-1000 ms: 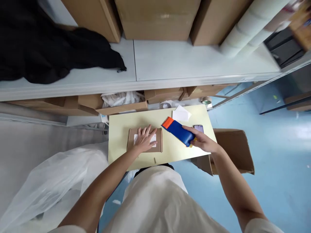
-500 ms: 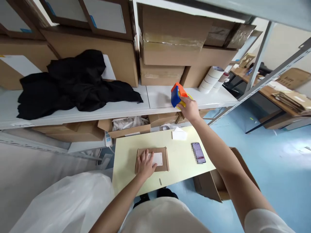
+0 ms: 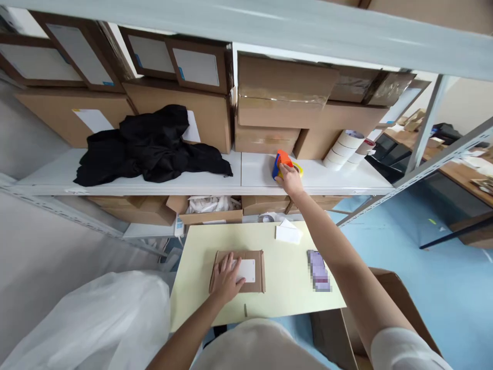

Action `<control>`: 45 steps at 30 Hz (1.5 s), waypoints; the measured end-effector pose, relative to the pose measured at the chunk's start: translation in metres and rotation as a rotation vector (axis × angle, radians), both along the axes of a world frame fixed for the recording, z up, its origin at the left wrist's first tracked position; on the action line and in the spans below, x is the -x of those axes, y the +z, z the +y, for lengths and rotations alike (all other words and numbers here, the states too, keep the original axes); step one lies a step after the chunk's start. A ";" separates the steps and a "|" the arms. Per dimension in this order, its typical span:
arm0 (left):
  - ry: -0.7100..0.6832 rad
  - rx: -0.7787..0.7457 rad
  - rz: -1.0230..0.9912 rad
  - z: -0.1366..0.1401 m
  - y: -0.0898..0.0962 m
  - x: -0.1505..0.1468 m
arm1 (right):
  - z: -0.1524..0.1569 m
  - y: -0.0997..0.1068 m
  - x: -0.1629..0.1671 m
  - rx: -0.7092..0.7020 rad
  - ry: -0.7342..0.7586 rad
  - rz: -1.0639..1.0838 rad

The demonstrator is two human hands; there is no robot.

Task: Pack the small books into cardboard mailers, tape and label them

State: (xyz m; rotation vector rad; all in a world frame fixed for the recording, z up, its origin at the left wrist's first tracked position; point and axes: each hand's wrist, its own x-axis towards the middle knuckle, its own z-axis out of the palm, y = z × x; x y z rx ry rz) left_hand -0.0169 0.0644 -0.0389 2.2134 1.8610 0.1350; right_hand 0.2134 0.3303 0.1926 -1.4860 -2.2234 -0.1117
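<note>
the left hand point(image 3: 228, 280) lies palm down with its fingers spread over a small cardboard box point(image 3: 248, 255), pressing on its left part and gripping nothing. the box sits flat and closed on the pale yellow desk point(image 3: 281, 288), left of the middle, with a white label point(image 3: 246, 271) on top, partly under the fingers. the right hand point(image 3: 289, 180) reaches up and forward to the grey-white shelf point(image 3: 254, 172) beyond the desk, its fingers closed around a tape dispenser point(image 3: 284, 156) in orange, blue and yellow. the dispenser is at the shelf's surface, near the front edge; whether it bears its full weight there i cannot tell.

on the same shelf, a heap of black cloth point(image 3: 150, 151) lies to the left of the dispenser, and stacked rolls of tape point(image 3: 339, 151) stand to the right. large cardboard cartons point(image 3: 283, 85) are piled behind. on the desk, white papers point(image 3: 288, 234) lie near the far edge, and a phone point(image 3: 318, 270), partly pixelated, lies near the right edge, beside the right forearm. an open carton point(image 3: 331, 331) stands on the blue floor point(image 3: 458, 298) to the right of the desk; whitish plastic sheeting point(image 3: 108, 318) bulges at the left.
</note>
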 end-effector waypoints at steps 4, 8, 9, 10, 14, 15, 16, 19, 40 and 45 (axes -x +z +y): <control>0.055 -0.036 -0.064 -0.005 0.001 0.010 | -0.054 -0.035 -0.011 -0.117 0.055 0.173; 0.295 -0.026 -0.223 -0.025 -0.010 0.038 | -0.159 -0.137 -0.030 0.162 0.044 0.370; 0.359 0.016 -0.284 -0.031 -0.015 0.047 | -0.187 -0.168 -0.034 0.319 0.044 0.389; 0.411 0.075 -0.343 -0.037 -0.019 0.055 | -0.212 -0.197 -0.036 0.495 0.047 0.394; 0.452 0.302 -0.523 -0.049 -0.033 0.075 | -0.276 -0.279 -0.027 0.952 0.067 0.439; 0.434 0.331 -0.569 -0.050 -0.035 0.075 | -0.283 -0.288 -0.021 0.986 0.061 0.467; 0.418 0.345 -0.614 -0.050 -0.038 0.073 | -0.287 -0.294 -0.014 1.002 0.060 0.498; 0.438 0.342 -0.689 -0.047 -0.040 0.062 | -0.290 -0.296 0.005 0.985 0.051 0.603; 0.399 0.119 -0.332 -0.011 0.010 -0.003 | -0.262 -0.221 -0.025 0.727 -0.316 0.277; -0.037 -0.095 -0.099 -0.028 0.022 -0.018 | -0.285 -0.223 -0.023 0.385 -0.007 0.152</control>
